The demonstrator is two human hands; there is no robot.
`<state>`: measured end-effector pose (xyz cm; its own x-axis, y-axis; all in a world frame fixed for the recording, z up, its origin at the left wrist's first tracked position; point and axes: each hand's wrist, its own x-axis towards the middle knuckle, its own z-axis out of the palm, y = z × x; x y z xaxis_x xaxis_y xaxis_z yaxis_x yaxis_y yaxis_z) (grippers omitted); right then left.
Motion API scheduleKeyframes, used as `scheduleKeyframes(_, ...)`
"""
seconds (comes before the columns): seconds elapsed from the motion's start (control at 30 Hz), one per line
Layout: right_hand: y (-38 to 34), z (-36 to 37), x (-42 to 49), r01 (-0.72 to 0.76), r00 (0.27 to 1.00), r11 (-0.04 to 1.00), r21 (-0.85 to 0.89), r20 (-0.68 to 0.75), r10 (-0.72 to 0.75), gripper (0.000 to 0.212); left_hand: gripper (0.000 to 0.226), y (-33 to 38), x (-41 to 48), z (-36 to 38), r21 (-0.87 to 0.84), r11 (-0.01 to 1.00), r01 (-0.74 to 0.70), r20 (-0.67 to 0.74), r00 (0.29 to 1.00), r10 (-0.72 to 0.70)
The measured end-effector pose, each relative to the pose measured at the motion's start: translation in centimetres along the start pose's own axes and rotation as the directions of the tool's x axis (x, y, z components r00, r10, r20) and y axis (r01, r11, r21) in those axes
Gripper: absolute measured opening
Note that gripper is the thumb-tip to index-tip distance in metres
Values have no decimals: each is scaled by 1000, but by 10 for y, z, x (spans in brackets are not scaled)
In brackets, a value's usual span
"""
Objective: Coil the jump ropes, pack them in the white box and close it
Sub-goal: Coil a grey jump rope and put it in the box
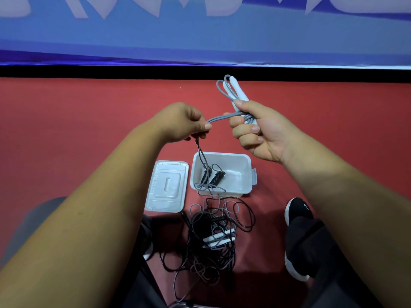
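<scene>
A person's right hand (258,134) is curled round a half-wound grey jump rope (220,90), its white handles (239,91) sticking up past the thumb. The left hand (182,122) pinches the rope's free run between thumb and fingertips and holds it taut, just beside the right. A darker strand drops from the left hand toward the white box (233,157) below; whether it belongs to the same rope cannot be told.

The job looks to be in its early part. One rope is partly coiled and held in the air above the box. The box stands open on the red floor (89,130), and two black handles (214,177) lie inside it, their cord spilling over the near rim rather than coiled. The lid (166,187) lies flat on the floor, just beside the box on its left. Nearer the person, a tangle of black and grey cords (242,214) lies on the floor, at least two further white handles (219,238) showing in it.

The count: one box, one lid, one rope in the hands, one pair of black handles in the box. How many ropes make up the tangle cannot be told. Coiling, packing and closing all appear to remain.
</scene>
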<state>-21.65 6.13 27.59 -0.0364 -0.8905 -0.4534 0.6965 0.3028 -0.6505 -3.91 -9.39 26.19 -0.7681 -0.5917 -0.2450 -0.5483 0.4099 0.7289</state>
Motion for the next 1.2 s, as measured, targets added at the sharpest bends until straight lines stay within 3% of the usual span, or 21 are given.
scheduleKeyframes(0.1, 1, -2, -2, -53, 997, 998, -36, 47, 54, 16, 22, -2, 1, 2, -37, 999, 14, -33, 999, -15)
scheduleKeyframes(0.27, 6, -2, -6, -217, 968, 965, -146, 100, 232, 56, 21, 0, 2, 4, -113, 993, 19, -59, 998, -26)
scheduleKeyframes(0.33, 9, -3, -8, -258, 947, 947, -191, 146, 287, 62, 16, 3, 1, 6, -177, 984, 24, -33, 999, -30)
scheduleKeyframes(0.53, 19, -7, -8, -350, 834, 912, -212, 373, 407, 62, 12, 14, -9, 8, -329, 943, -42, -33, 999, 33)
scheduleKeyframes(0.7, 26, -11, -4, -437, 706, 870, -227, 514, 488, 38, 24, 13, -12, 1, -410, 904, -119, 48, 987, 152)
scheduleKeyframes(0.83, 29, -11, -5, -471, 702, 819, -328, 422, 573, 38, 14, 13, -9, -5, -482, 869, -112, 102, 978, 182)
scheduleKeyframes(0.93, 30, -12, -3, -463, 729, 777, -427, 316, 607, 41, 17, 14, -9, -5, -433, 891, -135, 134, 968, 211)
scheduleKeyframes(1.07, 30, -14, -2, -462, 749, 706, -536, 190, 635, 9, 23, 19, -10, -9, -358, 918, -168, 129, 965, 228)
scheduleKeyframes(1.2, 37, -17, 3, -482, 787, 673, -560, 60, 614, 6, 22, 30, -15, -7, -232, 960, -158, 151, 969, 196)
